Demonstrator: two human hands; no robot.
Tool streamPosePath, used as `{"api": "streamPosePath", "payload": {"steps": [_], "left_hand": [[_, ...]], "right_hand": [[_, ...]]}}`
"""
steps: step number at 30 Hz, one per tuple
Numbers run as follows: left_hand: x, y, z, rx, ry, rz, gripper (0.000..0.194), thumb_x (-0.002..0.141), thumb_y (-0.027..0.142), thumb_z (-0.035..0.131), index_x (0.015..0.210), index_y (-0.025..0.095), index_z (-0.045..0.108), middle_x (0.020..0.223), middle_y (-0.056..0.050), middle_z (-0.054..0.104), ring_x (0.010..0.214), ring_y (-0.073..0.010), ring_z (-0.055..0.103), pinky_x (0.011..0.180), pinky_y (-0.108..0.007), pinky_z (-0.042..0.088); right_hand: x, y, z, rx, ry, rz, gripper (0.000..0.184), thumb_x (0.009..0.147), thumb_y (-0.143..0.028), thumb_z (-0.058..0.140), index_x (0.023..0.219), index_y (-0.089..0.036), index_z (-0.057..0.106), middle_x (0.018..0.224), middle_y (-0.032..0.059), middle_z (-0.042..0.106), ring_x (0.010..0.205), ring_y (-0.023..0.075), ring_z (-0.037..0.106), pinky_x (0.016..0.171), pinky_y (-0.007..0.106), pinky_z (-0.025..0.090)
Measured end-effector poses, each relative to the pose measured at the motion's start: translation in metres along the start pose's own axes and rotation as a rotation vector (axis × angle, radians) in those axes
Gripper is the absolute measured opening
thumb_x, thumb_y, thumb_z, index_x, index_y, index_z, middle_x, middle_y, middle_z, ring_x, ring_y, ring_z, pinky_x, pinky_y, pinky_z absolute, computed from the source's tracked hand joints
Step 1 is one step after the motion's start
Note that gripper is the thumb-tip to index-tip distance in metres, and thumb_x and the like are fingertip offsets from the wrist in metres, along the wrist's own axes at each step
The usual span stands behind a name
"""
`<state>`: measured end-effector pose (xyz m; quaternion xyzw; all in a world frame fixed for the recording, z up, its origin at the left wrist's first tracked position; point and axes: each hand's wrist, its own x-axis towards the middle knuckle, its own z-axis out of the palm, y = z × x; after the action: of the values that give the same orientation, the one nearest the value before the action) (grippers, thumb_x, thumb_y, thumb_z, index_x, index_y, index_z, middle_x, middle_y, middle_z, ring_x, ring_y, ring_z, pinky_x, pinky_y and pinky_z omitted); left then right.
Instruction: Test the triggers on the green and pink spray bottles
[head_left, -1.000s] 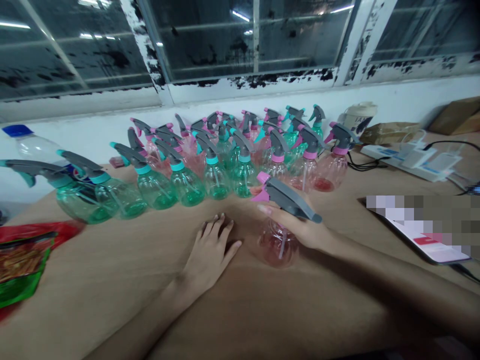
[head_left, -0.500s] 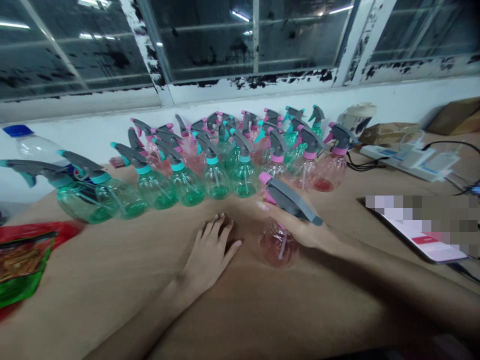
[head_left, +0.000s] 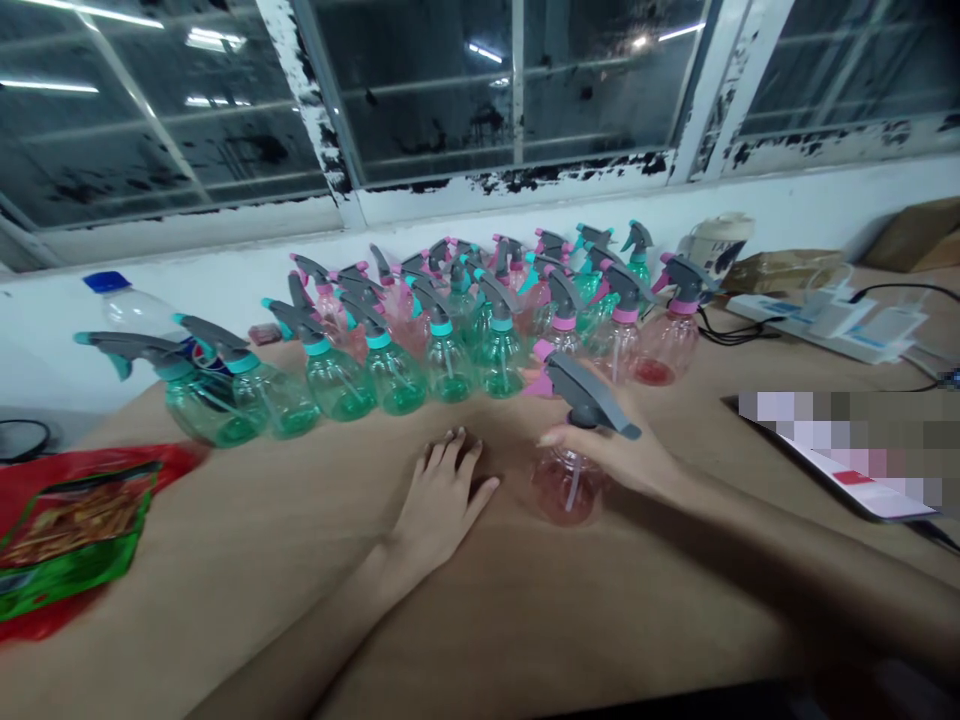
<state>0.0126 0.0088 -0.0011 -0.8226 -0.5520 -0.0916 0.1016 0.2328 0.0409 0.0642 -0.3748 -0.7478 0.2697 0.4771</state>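
Note:
A pink spray bottle (head_left: 568, 495) with a grey and pink trigger head stands upright on the wooden table. My right hand (head_left: 626, 440) is round its neck from the right, thumb in front just below the head. A fingertip shows behind the pink trigger; the other fingers are hidden. Inside the clear pink body a thin tube is visible. Flat on the table to the left lies my left hand (head_left: 446, 500), fingers spread and holding nothing. Behind both hands stand rows of green spray bottles (head_left: 405, 385) and pink spray bottles (head_left: 666, 345).
A red and green snack packet (head_left: 82, 520) lies at left, near a blue-capped plastic bottle (head_left: 135, 305). On the right are a phone (head_left: 810, 440), a white power strip (head_left: 817, 325) with cables, and a white cup (head_left: 720, 245). Windows rise behind the table.
The camera view has swung slightly left. My right thumb now shows lower at the bottle's neck, and a fingertip appears behind the trigger. My left hand stays flat on the table.

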Motion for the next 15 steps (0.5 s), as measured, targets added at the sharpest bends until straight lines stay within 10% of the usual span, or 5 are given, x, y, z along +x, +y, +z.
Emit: {"api": "streamPosePath", "payload": {"steps": [8,15], "left_hand": [[0.000,0.003,-0.004,-0.005,-0.024,-0.012,0.045,0.094,0.041,0.040,0.125,0.010,0.049,0.133,-0.018,0.047,0.123,-0.0311,0.042,0.099,-0.049,0.034],[0.000,0.002,-0.005,0.001,-0.015,-0.012,0.044,0.094,0.040,0.040,0.124,0.010,0.051,0.133,-0.017,0.047,0.123,-0.0313,0.042,0.098,-0.048,0.036]], "right_hand": [[-0.025,-0.010,-0.013,-0.138,0.046,0.050,0.064,0.069,-0.042,0.071,0.126,-0.026,0.046,0.119,0.0072,0.059,0.109,0.0277,0.055,0.089,0.043,0.044],[-0.038,-0.021,-0.024,-0.299,0.030,0.158,0.038,0.079,-0.048,0.058,0.108,-0.023,0.061,0.093,0.0036,0.069,0.049,0.0134,0.054,0.053,0.032,0.046]]}}
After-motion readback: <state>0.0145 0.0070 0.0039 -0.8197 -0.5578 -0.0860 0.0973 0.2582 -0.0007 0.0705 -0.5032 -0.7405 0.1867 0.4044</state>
